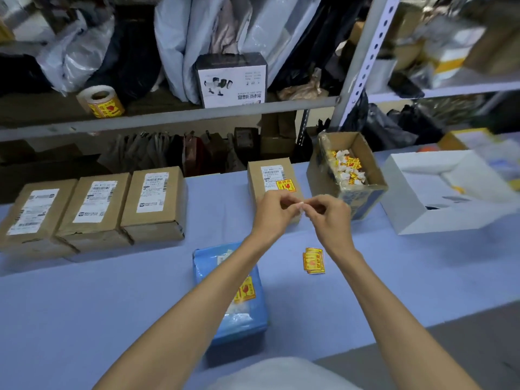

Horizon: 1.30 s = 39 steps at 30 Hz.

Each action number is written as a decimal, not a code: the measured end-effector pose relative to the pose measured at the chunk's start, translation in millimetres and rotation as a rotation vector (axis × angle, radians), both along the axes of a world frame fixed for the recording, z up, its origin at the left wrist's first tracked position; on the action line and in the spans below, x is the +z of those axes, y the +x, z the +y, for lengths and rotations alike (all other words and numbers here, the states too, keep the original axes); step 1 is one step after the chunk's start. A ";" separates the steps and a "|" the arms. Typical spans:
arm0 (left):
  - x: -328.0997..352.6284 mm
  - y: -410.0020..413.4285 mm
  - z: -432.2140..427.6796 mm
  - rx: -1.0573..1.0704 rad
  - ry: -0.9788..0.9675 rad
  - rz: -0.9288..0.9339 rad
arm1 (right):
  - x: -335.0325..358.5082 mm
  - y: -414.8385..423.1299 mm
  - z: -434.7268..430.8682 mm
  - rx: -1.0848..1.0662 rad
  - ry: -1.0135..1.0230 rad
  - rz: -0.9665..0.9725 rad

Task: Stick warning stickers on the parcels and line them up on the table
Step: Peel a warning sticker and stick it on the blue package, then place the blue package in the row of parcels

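Three brown parcels (pixel 95 205) with white labels stand side by side at the left back of the blue table (pixel 112 291). A fourth brown parcel (pixel 274 180) with a yellow warning sticker stands apart, just behind my hands. My left hand (pixel 274 211) and my right hand (pixel 329 211) meet above the table and pinch a small white scrap (pixel 301 207) between their fingertips. A blue bagged parcel (pixel 235 299) with a yellow sticker lies under my left forearm. Loose yellow stickers (pixel 313 260) lie on the table below my right wrist.
An open carton (pixel 347 171) holds crumpled sticker backings to the right of the fourth parcel. A white open box (pixel 439 192) sits at the far right. A sticker roll (pixel 101 101) and a printed box (pixel 232 80) stand on the shelf behind.
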<state>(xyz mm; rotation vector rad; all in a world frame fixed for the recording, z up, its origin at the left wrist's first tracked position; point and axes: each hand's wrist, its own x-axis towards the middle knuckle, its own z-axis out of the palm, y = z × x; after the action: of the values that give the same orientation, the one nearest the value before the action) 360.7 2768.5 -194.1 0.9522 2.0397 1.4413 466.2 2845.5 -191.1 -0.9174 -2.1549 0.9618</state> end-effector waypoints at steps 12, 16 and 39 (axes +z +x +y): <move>13.0 1.1 155.1 -0.273 -0.366 0.602 | 11.3 7.9 158.9 -0.267 0.084 -0.175; 21.1 -10.4 182.0 -0.299 -0.482 0.737 | 9.7 -2.8 195.7 -0.230 0.043 -0.391; -85.2 -21.5 -123.8 0.373 -0.779 0.206 | -94.6 -30.2 -65.2 0.351 -0.362 -0.678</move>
<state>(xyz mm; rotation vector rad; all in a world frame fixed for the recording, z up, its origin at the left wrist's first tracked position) 339.1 2644.7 -279.3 0.4088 2.7066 0.5720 436.0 2780.3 -285.8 -1.1853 -2.8338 1.3942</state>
